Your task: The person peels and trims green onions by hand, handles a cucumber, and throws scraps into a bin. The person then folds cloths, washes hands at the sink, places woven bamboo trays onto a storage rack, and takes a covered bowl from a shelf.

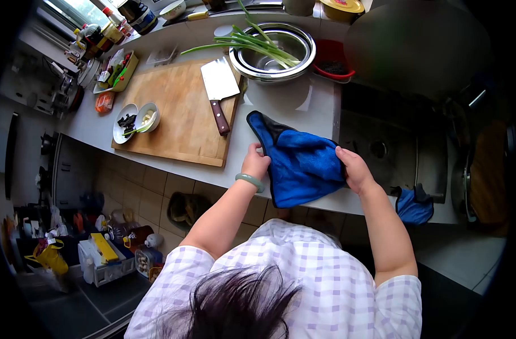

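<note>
A blue cloth with a dark border [306, 161] is stretched between my two hands over the counter's front edge. My left hand [256, 163], below a green bangle, grips its left side with curled fingers. At the cloth's right edge, my right hand [355, 169] pinches it between thumb and fingers. Left of the cloth, a cleaver [219, 82] with a brown handle lies on the wooden cutting board [176, 107]. Behind the cloth stands a metal bowl [269, 76] with green onions [258, 45] across it.
Two small bowls, one with garlic [147, 117] and one with dark pieces [126, 122], sit at the board's left. A red basin [332, 59] stands beside the metal bowl. The sink [382, 127] is at the right, with another blue cloth [414, 204] on its front edge.
</note>
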Tool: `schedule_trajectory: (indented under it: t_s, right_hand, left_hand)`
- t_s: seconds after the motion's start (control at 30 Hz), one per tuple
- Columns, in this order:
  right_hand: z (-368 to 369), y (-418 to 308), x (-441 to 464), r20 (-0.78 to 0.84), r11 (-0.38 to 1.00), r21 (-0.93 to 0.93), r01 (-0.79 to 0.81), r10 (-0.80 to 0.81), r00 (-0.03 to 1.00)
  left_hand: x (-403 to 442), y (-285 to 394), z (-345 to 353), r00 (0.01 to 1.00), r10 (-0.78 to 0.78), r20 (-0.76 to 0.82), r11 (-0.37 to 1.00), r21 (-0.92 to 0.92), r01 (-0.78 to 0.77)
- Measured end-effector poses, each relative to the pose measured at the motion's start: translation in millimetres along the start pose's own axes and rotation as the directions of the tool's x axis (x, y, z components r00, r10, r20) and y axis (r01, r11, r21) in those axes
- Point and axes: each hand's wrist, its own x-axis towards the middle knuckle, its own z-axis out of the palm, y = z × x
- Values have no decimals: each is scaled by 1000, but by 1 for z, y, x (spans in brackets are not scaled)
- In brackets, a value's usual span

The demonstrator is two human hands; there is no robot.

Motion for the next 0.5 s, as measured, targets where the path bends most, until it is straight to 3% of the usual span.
schedule_trajectory:
  t_s: [0.03,0.1,0.17,0.23,0.3,0.4,0.5]
  right_hand:
    - [-5,-5,-5,20,997,72,14,-15,1000]
    - [-29,-6,-10,-93,981,12,193,-191,977]
    - [-44,-19,-27,-224,943,-13,333,-327,918]
    - [-62,-22,-44,-195,919,-194,344,-380,904]
    - [-70,-17,-51,-173,879,-285,384,-441,881]
    - [-53,-24,-58,-191,842,-263,472,-524,830]
    - [-29,-55,-58,-100,880,-245,407,-440,892]
  left_hand:
    - [-1,0,-4,1000,-12,18,976,-218,16]
    - [-7,-3,-17,997,-28,67,790,-610,63]
    - [-26,10,-47,991,-47,126,514,-848,132]
    - [-46,27,-74,968,175,178,325,-939,114]
    - [-56,31,-92,920,310,242,343,-930,129]
    - [-67,58,-111,872,385,302,565,-824,36]
    - [-49,71,-116,828,527,193,810,-409,-421]
